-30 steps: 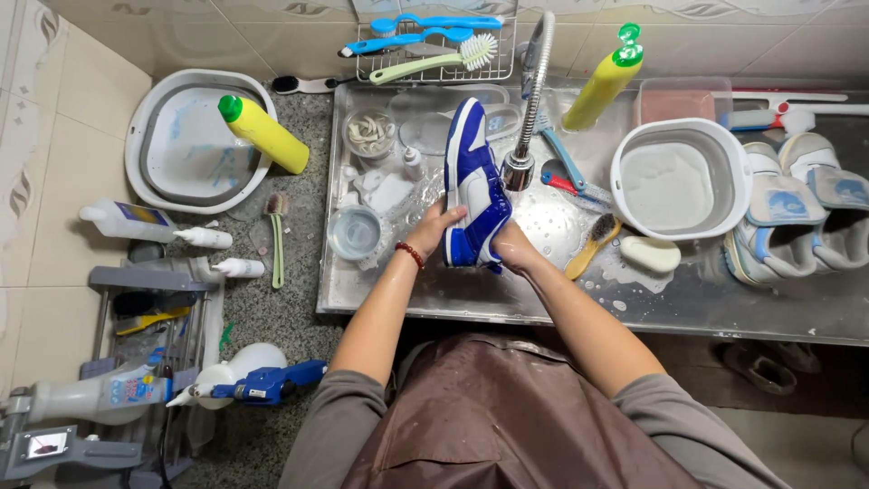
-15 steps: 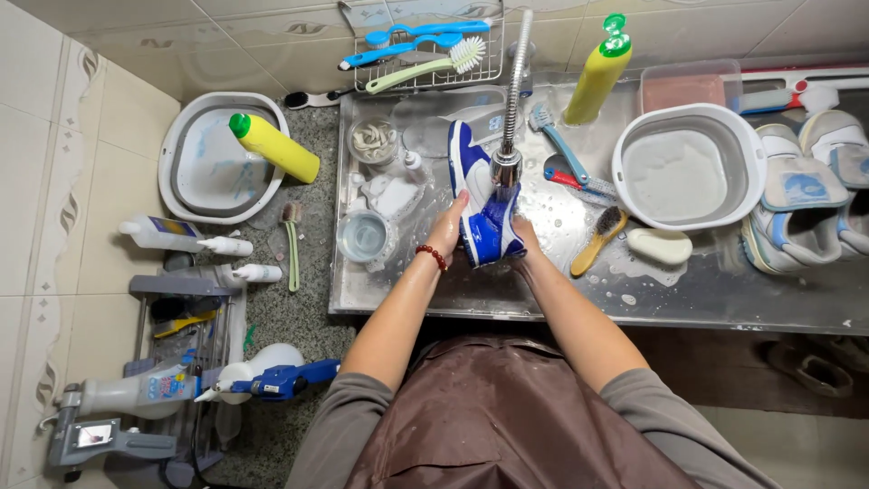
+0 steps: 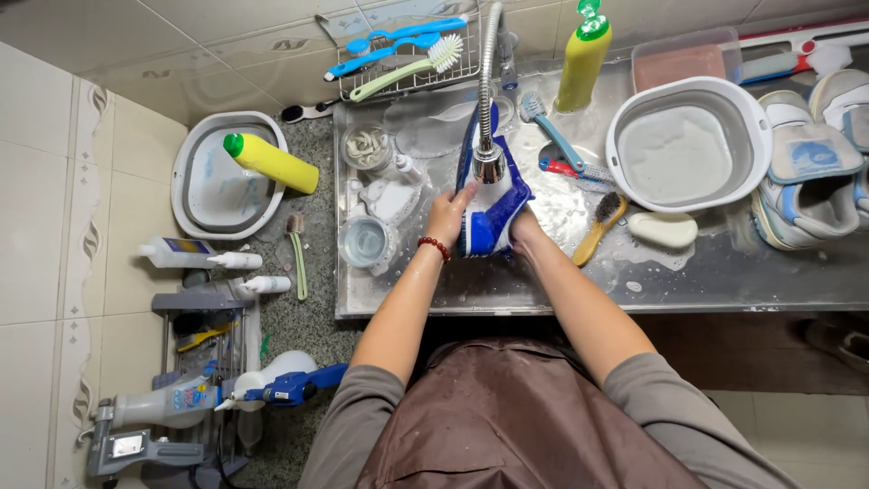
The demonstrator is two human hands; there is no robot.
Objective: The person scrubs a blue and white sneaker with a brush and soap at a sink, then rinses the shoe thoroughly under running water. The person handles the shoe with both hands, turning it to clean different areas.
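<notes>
Rinsing a blue-and-white sneaker [image 3: 490,201] under the flexible steel tap [image 3: 489,158], I stand at the metal sink table [image 3: 688,281] in a brown apron [image 3: 516,421], seen from above at the centre of the frame. My left hand [image 3: 447,217] grips the shoe's left side, a red bead bracelet [image 3: 435,245] on the wrist; my right hand [image 3: 523,225] clasps its right side near the heel. Both hands are closed on the shoe, which sits directly beneath the tap head, toe pointing toward the top of the frame.

I judge this the rinsing step: the shoe is held in the water's path, and the next move would call for turning it so the stream reaches the other faces, with a firm grip on wet material.

Just right of my hands lie a wooden-handled brush [image 3: 598,226] and a pale bar of soap [image 3: 663,229]; beyond them, a white basin [image 3: 751,118] of cloudy water and more sneakers [image 3: 801,181] at the right edge. Left of the table, a yellow bottle [image 3: 270,161] rests across a grey tub [image 3: 186,172]. At the top, brushes [image 3: 407,52] fill a wire rack [image 3: 362,86] beside a second yellow bottle [image 3: 581,59].

Compared with a second ago, the shoe appears more squarely under the tap, and my hands have shifted along its sides toward the heel.
</notes>
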